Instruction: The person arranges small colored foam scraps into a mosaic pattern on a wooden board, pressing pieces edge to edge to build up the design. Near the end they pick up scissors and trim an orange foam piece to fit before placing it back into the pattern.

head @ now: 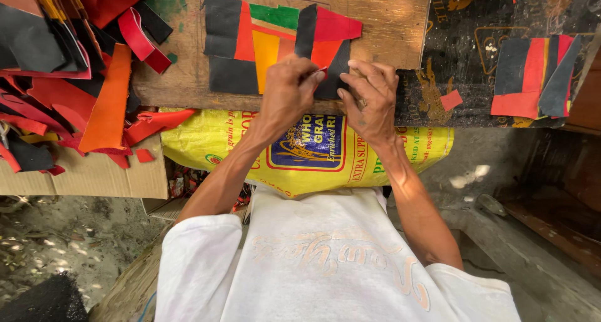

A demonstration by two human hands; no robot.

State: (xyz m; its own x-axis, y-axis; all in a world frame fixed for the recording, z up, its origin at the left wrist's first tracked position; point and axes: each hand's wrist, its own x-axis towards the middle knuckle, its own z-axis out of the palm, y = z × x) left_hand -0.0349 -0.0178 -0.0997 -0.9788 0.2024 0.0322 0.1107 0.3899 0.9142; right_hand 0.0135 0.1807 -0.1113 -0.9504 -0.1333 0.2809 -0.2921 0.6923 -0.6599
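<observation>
Outdoors, over dusty ground, a worn wooden tabletop (388,34) carries a patchwork (275,43) of black, red, orange and green scraps. At its near edge both hands pinch a small red-and-black scrap (327,77): left hand (289,87) and right hand (370,96), fingers closed on it. It looks thin, light and floppy; best held by its edges.

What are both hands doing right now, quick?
Left hand: closed, pinching a thin red strip.
Right hand: fingers curled, pressing the black piece on the board.
</observation>
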